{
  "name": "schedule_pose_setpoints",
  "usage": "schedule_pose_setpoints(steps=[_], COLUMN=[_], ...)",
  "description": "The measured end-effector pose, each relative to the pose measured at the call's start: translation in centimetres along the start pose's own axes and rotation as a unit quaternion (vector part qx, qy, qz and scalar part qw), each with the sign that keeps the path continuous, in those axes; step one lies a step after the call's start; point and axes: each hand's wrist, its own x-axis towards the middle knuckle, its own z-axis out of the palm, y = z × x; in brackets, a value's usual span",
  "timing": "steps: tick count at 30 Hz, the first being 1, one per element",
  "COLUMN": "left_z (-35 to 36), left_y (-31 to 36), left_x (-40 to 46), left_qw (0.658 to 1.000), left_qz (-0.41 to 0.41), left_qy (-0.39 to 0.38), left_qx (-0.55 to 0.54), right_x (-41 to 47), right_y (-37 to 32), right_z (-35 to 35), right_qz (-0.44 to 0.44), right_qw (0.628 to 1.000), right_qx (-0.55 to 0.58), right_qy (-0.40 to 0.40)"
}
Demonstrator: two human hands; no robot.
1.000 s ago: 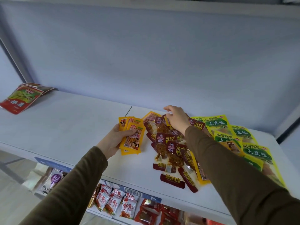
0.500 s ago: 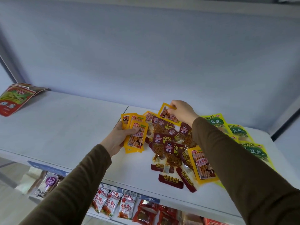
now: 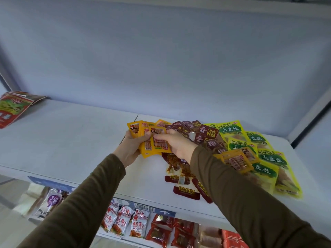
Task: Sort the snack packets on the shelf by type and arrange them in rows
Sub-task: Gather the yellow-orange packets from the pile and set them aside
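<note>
1. Holding a fanned stack of orange packets (image 3: 143,138), the left hand (image 3: 129,149) has its fingers curled round them w/ thumb on top; flat, glossy foil rectangles w/ clear windows.
2. Right hand (image 3: 176,144) pinches one more orange packet (image 3: 160,143) btwn thumb & fingers, laid against the left hand's stack.
3. Both sleeves are matte olive-brown fabric.
4. White shelf (image 3: 71,140), smooth & matte, carries the rest: maroon packets (image 3: 206,133) w/ clear lower halves, overlapping in a loose heap just right of the hands.
5. Yellow-green packets (image 3: 268,158), bigger & shiny, overlap at the shelf's right end; another orange packet (image 3: 236,161) lies on top of them.
6. Far left: red-green pouches (image 3: 12,108), slightly crinkled, well apart from the heap.
7. Lower shelf (image 3: 152,210) below holds red & white packets (image 3: 125,224) in rows.
</note>
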Motion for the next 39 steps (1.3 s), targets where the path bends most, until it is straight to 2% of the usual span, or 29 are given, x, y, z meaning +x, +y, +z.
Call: schedule_pose_setpoints(steps=[7, 14, 18, 23, 27, 32, 35, 39], left_z=[-0.4, -1.3, -2.2, -4.9, -8.2, -15.0, -20.4, -27.3], left_y=[0.9, 1.6, 2.0, 3.0, 4.1, 7.2, 9.7, 12.9], left_x=[-0.3, -0.3, -0.4, -0.5, -0.4, 0.5, 1.1, 1.7], left_qw=[0.997, 0.999, 0.999, 1.000, 0.999, 0.999, 1.000, 0.999], left_qz=[-0.041, -0.023, -0.020, -0.008, -0.007, -0.004, -0.017, -0.032], left_qy=[-0.024, 0.002, 0.001, -0.002, 0.031, 0.036, 0.026, -0.024], left_qx=[-0.056, 0.040, 0.029, 0.012, -0.008, -0.010, 0.003, 0.029], right_x=[0.6, 1.0, 1.8, 3.3, 4.7, 7.4, 9.3, 11.1], right_y=[0.1, 0.2, -0.2, -0.6, -1.1, -2.4, -2.6, -2.8], right_z=[0.7, 2.0, 2.3, 4.4, 7.6, 14.4, 19.9, 27.1], right_qz=[-0.013, 0.011, 0.006, 0.003, 0.001, -0.023, -0.026, -0.018], right_qw=[0.999, 0.998, 0.998, 0.997, 0.996, 0.997, 0.997, 0.996], right_qx=[-0.027, 0.055, 0.060, 0.074, 0.083, 0.065, 0.071, 0.081], right_qy=[0.015, -0.019, -0.001, -0.017, -0.027, -0.037, -0.035, -0.018])
